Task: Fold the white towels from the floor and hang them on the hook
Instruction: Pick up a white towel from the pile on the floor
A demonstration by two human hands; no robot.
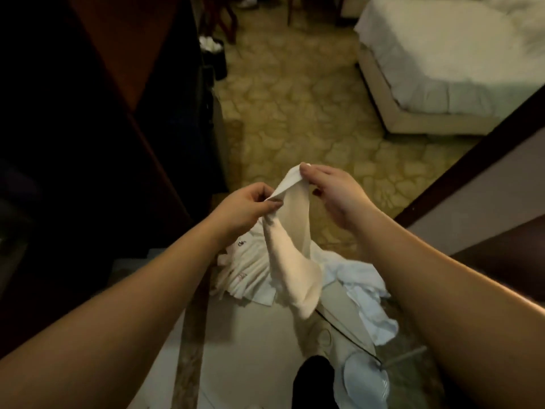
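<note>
Our left hand (250,206) pinches one end of a white towel's (290,240) top edge, and our right hand (330,190) pinches the other end, so the cloth hangs limp between them, not yet folded. Below it a heap of white towels (250,270) lies on the floor (295,113), with more crumpled white cloth (362,293) to the right. No hook shows. We judge the task barely begun: folding and hanging all remain.

Soft matt cloth towel (290,249), patterned carpet (300,113), dark polished wood panel (124,54), matt white bedding (460,42)
</note>
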